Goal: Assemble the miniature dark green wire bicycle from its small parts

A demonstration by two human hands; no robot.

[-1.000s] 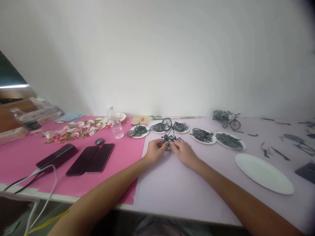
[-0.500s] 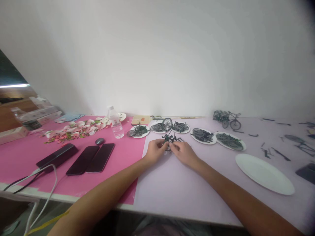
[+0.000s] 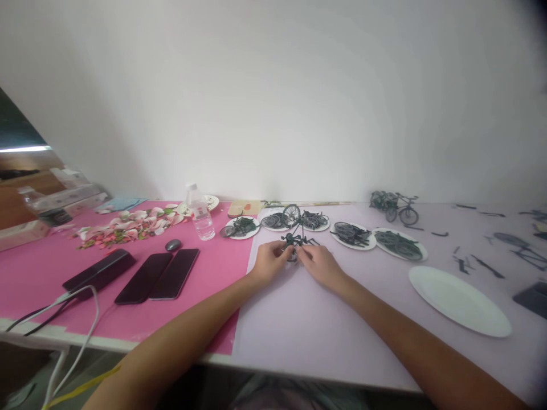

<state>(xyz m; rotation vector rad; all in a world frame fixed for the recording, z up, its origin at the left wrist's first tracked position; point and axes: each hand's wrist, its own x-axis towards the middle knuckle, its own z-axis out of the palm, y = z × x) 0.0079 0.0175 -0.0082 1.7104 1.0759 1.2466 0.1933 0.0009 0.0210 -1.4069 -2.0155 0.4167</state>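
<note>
A small dark model bicycle [image 3: 292, 237], one large wheel raised toward the wall, is between my two hands at the middle of the table. My left hand [image 3: 270, 261] pinches it from the left, thumb and forefinger closed on its near part. From the right, my right hand [image 3: 321, 264] has its fingertips closed on the same model. The fingers cover much of the lower frame and near wheel. Just beyond lie white plates of dark bicycle parts, among them a plate with wheels [image 3: 270, 226] and a plate with thin rods [image 3: 351, 246].
On the right are a bare white oval plate [image 3: 459, 302], loose dark parts [image 3: 487, 266] and an upright model bicycle [image 3: 405, 210]. Leftward stand a water bottle [image 3: 200, 213], two phones [image 3: 175, 274], a black box with cables [image 3: 100, 270] and pink petals [image 3: 132, 225].
The fingertips of my right hand have shifted slightly right, widening the gap to the left thumb. The model bicycle stays almost in place.
</note>
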